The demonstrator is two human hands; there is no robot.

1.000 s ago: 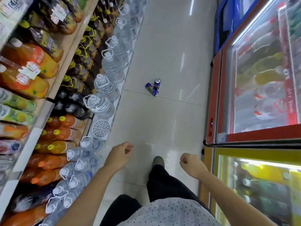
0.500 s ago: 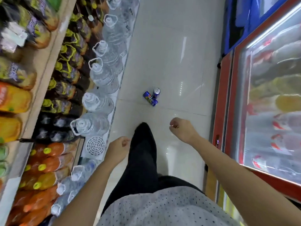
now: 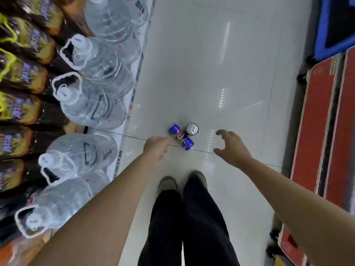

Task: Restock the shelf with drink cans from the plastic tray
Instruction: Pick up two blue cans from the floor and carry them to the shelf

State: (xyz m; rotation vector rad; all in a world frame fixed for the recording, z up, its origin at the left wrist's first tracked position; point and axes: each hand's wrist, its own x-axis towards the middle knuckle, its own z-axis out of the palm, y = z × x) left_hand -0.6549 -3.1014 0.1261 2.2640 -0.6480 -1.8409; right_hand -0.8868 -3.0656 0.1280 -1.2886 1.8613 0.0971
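Head view — spread-fingered empty right hand, left hand (grip hidden) near two cans.

glossy tiled floor, metal cans, clear plastic jugs

Between the hands: two cans, one lying and one upright, touching each other, bare floor all round them.
Left of the left hand: big water jugs crowd the shelf foot.
Right of the right hand: open tile, then a red cooler.
Below the hands: shoes.
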